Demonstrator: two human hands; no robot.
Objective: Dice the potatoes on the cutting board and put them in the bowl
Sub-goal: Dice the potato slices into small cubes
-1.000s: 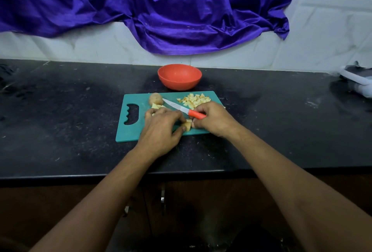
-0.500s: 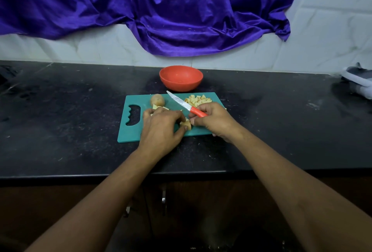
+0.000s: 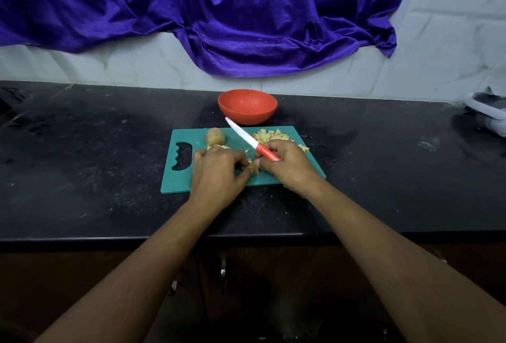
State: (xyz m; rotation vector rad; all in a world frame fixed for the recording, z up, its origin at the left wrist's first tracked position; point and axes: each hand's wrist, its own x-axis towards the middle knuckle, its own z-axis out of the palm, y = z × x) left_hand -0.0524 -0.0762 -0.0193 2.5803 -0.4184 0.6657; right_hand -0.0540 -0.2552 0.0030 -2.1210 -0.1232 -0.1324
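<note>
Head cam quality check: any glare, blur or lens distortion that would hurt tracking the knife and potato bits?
Head view: dim, even light, with a soft sheen on the purple cloth and a dull reflection on the black countertop, but no blown-out glare. Head view: the knife reads crisp, while the diced potato looks a bit soft. Head view: wide-angle stretch swells the forearms at the bottom corners.

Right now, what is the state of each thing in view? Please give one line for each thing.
Teal cutting board, flat on the black counter.
Red bowl, upright, no potato visible inside.
Whole potato, uncut, on the board.
Diced potato pile, on the board, not in the bowl.
Knife, blade raised off the board, tip toward the bowl.
Right hand, grips the knife's handle.
Left hand, holds cut potato pieces on the board.
</note>
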